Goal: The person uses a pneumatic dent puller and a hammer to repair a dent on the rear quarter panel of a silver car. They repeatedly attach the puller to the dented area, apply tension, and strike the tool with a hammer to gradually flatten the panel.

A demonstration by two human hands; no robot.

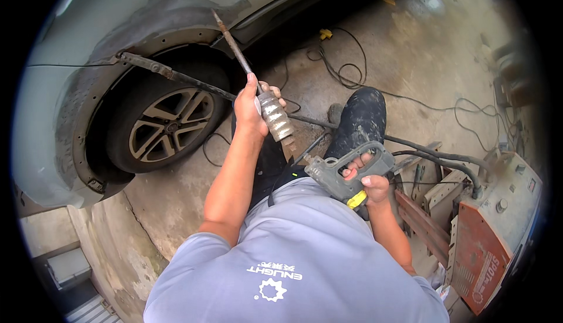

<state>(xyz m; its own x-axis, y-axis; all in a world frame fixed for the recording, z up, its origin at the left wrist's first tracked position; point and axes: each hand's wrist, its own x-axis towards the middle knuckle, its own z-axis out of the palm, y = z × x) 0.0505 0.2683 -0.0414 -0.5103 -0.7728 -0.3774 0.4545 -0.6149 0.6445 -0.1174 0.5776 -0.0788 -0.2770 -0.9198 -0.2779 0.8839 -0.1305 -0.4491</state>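
Note:
My left hand (251,109) is wrapped round the ridged, worn metal weight of a slide hammer (275,115). The hammer's long rod (235,47) slants up and away, and its rusty tip overlaps the grey car body in view; whether it touches I cannot tell. In my right hand (373,183) is a dark grey gun-shaped tool (334,177) with a looped handle and a yellow part underneath. My fingers pass through the loop. The gun's nose lies close to the hammer's lower end, roughly in line; I cannot tell if they are joined.
On the left stands a car (138,12) with bare, sanded patches round its wheel arch and a wheel (171,124). A metal bar (158,68) is fixed to the arch edge. Cables (352,82) lie across the floor. At lower right sits a red and grey machine (492,229) with thick black cables.

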